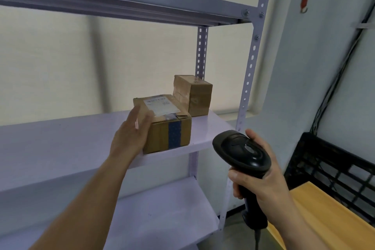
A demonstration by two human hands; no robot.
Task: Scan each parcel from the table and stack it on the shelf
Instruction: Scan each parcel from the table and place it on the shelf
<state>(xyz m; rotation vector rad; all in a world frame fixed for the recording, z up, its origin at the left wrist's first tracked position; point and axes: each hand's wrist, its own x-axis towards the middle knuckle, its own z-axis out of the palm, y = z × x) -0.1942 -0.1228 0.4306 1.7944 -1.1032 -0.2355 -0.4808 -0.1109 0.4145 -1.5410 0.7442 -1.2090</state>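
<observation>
The parcel (166,121) lies flat on the middle shelf (60,138), towards its right end, with its near end at the front lip. Its long axis runs front to back, angled a little left towards the wall. The white label faces up on the far half, and a blue tape band runs down the near end face. The left hand (132,134) lies against the parcel's left side with the fingers straight and spread, pressing rather than gripping. I judge this parcel to be scanned and set down, with only a last nudge inward or squaring-up left. A second box (194,95) stands just behind it to the right, near the rear post, so at least two parcels are on the shelf, side by side rather than stacked. The right hand (261,184) is wrapped round the handle of the scanner (241,152), held low and clear of the shelf with its head facing up. Only a corner of the table (324,215) shows, so I cannot tell how many parcels remain.
</observation>
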